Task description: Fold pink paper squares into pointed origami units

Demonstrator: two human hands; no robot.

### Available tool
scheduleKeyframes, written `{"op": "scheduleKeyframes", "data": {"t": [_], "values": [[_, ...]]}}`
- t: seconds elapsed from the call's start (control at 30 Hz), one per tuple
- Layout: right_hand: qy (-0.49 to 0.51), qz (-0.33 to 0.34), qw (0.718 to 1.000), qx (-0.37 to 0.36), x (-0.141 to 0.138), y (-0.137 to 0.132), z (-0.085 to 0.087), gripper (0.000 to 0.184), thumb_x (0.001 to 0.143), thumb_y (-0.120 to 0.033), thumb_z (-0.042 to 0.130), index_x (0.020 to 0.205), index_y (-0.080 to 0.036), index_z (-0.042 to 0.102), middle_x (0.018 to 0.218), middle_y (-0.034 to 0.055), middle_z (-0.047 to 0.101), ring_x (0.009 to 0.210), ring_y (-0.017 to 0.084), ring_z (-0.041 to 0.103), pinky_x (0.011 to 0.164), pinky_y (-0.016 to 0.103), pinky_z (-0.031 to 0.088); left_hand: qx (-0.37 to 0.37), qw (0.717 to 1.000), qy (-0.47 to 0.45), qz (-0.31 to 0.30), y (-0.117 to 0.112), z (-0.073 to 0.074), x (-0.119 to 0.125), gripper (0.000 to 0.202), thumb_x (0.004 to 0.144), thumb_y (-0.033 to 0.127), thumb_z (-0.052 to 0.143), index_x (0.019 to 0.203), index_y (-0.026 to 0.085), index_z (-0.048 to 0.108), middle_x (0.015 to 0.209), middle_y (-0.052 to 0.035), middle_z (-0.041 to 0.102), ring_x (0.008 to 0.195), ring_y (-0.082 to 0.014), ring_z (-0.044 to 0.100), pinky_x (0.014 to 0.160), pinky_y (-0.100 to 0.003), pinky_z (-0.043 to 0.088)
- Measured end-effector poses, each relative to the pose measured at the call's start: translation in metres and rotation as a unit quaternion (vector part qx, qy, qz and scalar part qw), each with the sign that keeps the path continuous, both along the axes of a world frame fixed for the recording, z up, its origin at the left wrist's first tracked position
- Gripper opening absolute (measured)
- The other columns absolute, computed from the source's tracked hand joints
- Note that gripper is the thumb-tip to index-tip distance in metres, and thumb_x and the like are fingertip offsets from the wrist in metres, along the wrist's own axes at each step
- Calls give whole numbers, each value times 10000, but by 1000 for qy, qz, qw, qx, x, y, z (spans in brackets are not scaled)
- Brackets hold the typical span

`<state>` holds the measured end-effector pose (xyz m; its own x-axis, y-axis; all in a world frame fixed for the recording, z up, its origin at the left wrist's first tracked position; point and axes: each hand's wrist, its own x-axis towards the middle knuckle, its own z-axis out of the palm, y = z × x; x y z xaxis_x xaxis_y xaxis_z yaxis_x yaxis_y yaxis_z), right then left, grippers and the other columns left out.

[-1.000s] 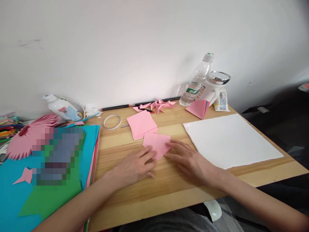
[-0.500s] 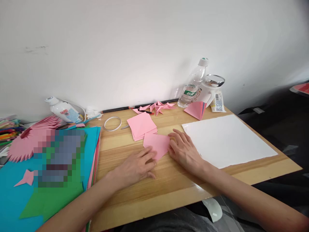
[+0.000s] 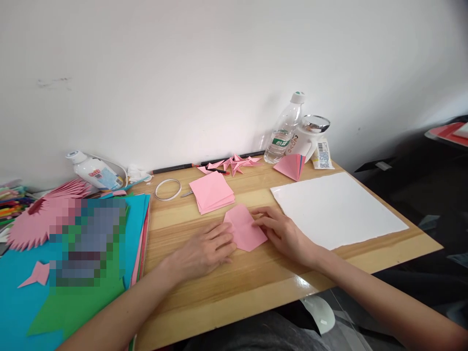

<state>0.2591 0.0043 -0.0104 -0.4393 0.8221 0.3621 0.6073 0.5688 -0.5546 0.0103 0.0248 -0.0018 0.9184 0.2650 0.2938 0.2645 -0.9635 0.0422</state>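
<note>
A folded sheet of pink paper lies flat on the wooden table in front of me, with crease lines and cut-off-looking corners. My left hand rests palm down at its left edge, fingers stretched out flat and touching the paper. On the other side, my right hand has bent fingers closed at the paper's upper right edge; its thumb is hidden. Just behind lies a stack of square pink sheets, with a grey metal tip sticking out at its left.
Folded pink paper pieces lie by the wall near pens. A tape roll is left of the stack. At right are a white sheet, water bottle, mug and pink paper cone. Blue sheets lie left.
The pink paper has turned and shifted slightly right and down, showing more of its surface. My right hand has moved with its edge; my left hand has drawn slightly left. The view shifted a little.
</note>
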Motion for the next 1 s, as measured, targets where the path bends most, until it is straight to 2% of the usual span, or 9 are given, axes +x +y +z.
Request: {"op": "scheduleKeyframes", "data": {"t": [0.17, 0.3, 0.4, 0.47, 0.53, 0.6, 0.7, 0.83, 1.0], "values": [[-15, 56, 998, 8, -2, -18, 5, 270, 863, -75, 403, 1029, -172, 593, 1132, 132, 523, 959, 171, 578, 785, 302, 516, 36, 998, -16, 38, 4, -6, -4, 177, 886, 142, 443, 1000, 105, 574, 1035, -120, 640, 1029, -227, 565, 871, -375, 501], [-64, 120, 991, 0, -8, -21, 13, 213, 890, -132, 431, 834, -167, 634, 1022, 108, 580, 941, 184, 556, 758, 309, 502, 45, 997, -26, 53, 3, -7, -2, 175, 889, 130, 424, 904, 88, 593, 998, -133, 636, 1040, -219, 560, 921, -375, 483], [-65, 153, 986, 2, -10, -16, 12, 159, 890, -183, 463, 947, -156, 609, 1019, 111, 596, 943, 183, 548, 800, 330, 490, 35, 997, -20, 64, 2, -4, 0, 190, 894, 149, 419, 893, 82, 597, 994, -133, 635, 1031, -219, 566, 919, -371, 488], [-65, 166, 984, 7, -10, -12, 10, 191, 875, -233, 506, 1029, -146, 578, 1041, 119, 595, 948, 187, 542, 821, 341, 482, 20, 997, -19, 70, 2, -3, 0, 198, 900, 166, 414, 910, 90, 597, 1005, -126, 634, 1033, -214, 566, 915, -364, 490], [-70, 161, 984, 37, -9, -9, 10, 205, 862, -255, 532, 1030, -144, 571, 1055, 123, 593, 944, 192, 537, 813, 346, 475, 2, 997, -21, 73, 2, -2, -1, 203, 905, 181, 408, 916, 107, 596, 1018, -116, 632, 1035, -205, 564, 914, -359, 489], [-81, 158, 980, 87, -8, -6, 10, 155, 871, -220, 516, 992, -145, 576, 1057, 116, 599, 939, 194, 530, 800, 347, 465, -18, 997, -20, 77, 2, -2, -1, 202, 907, 190, 406, 921, 117, 595, 1034, -111, 626, 1037, -200, 561, 915, -356, 485], [-113, 195, 965, 137, -8, -4, 11, 151, 897, -132, 436, 933, -148, 582, 1029, 86, 625, 924, 187, 522, 774, 330, 452, -59, 994, -21, 89, 3, -2, -2, 195, 904, 202, 419, 936, 118, 592, 1056, -109, 611, 1032, -192, 557, 920, -344, 477], [-135, 225, 957, 126, -10, -2, 9, 195, 919, -120, 376, 946, -135, 569, 985, 83, 639, 905, 176, 526, 749, 311, 448, -101, 991, -21, 88, 3, -2, -3, 203, 911, 211, 407, 945, 136, 593, 1061, -97, 594, 1033, -176, 549, 928, -336, 468], [-85, 189, 973, 102, -15, -2, 4, 162, 913, -130, 394, 929, -135, 555, 893, 77, 646, 834, 168, 548, 728, 302, 450, -97, 991, -27, 84, 3, -1, -3, 197, 905, 195, 418, 919, 120, 599, 1054, -106, 593, 1040, -180, 541, 922, -326, 471]]}}
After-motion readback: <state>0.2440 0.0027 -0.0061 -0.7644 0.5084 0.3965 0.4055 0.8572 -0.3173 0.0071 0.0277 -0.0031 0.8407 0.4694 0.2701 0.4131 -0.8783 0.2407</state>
